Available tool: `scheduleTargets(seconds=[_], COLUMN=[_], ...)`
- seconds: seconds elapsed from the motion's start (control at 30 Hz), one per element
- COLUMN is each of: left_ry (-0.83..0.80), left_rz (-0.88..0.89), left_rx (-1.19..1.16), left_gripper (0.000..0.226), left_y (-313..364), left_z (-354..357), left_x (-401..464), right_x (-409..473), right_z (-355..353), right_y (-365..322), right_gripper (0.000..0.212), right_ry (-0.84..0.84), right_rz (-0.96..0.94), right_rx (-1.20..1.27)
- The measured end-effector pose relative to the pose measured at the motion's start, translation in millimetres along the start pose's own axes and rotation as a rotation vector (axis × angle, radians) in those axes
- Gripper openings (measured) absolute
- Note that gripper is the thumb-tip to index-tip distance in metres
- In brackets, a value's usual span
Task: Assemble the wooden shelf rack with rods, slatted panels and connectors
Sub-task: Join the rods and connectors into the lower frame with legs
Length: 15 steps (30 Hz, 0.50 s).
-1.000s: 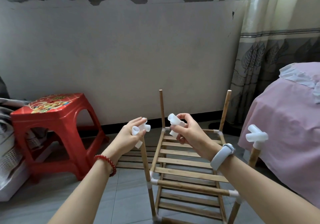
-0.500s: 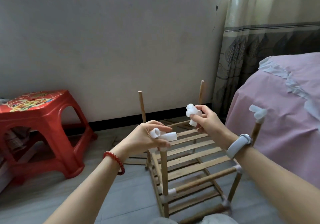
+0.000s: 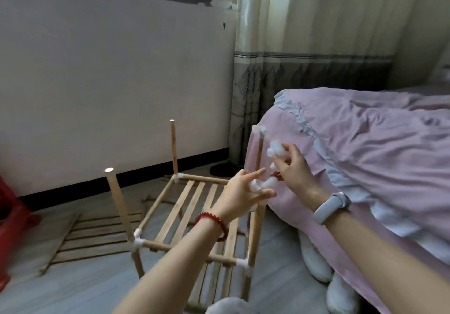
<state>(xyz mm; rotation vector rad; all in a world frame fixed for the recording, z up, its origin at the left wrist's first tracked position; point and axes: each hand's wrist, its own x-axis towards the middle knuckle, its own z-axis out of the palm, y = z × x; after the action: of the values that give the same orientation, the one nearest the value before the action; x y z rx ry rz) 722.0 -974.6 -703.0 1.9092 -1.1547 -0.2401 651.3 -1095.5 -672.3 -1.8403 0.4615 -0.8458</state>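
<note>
**Wooden rack half built beside a pink bed**

Wooden rods and slats form a part-built rack (image 3: 194,216) standing on a grey floor (image 3: 73,289), close against a bed (image 3: 365,155) draped in pink. The person's left hand (image 3: 241,192) pinches a white connector (image 3: 263,184) between thumb and curled fingers, the forefinger stretched out above it, at the top of the near-right rod (image 3: 253,236). Just beside it, the right hand (image 3: 292,167) grips a second connector (image 3: 276,150) in its curled fingers, held a little higher and in front of the bedcover. Behind that hand, the far-right rod (image 3: 260,148) already carries a white fitting (image 3: 259,130) on its tip. Two rods on the rack's left side, one near (image 3: 119,204) and one far (image 3: 174,145), stand bare-topped. A slatted panel (image 3: 194,206) spans the frame at mid-height. A spare panel (image 3: 92,236) lies flat on the floor to the left, near the edge of a red stool (image 3: 9,228). A red bead bracelet (image 3: 214,223) circles the left wrist; a grey band (image 3: 331,208) sits on the right. A patterned curtain (image 3: 304,70) hangs behind the bed.
</note>
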Motion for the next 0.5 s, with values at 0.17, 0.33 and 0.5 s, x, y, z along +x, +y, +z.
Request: scheduleTargets(seconds=[0.17,0.33,0.5], left_ry=[-0.008,0.098,0.088], left_rz=[0.039,0.047,0.061], left_rx=[-0.132,-0.146,-0.201], left_gripper=[0.041,0.030,0.026], left_y=[-10,-7,-7], left_z=[-7,-7,-13], left_x=[0,-7,-15], right_x=[-5,-9,-2], right_z=[-6,11,20], right_y=[13,16,18], right_gripper=[0.014,0.019,0.017], right_ry=[0.109,-0.013,0.003], right_rz=[-0.111,-0.111,-0.015], right_rx=[-0.040,-0.015,-0.027])
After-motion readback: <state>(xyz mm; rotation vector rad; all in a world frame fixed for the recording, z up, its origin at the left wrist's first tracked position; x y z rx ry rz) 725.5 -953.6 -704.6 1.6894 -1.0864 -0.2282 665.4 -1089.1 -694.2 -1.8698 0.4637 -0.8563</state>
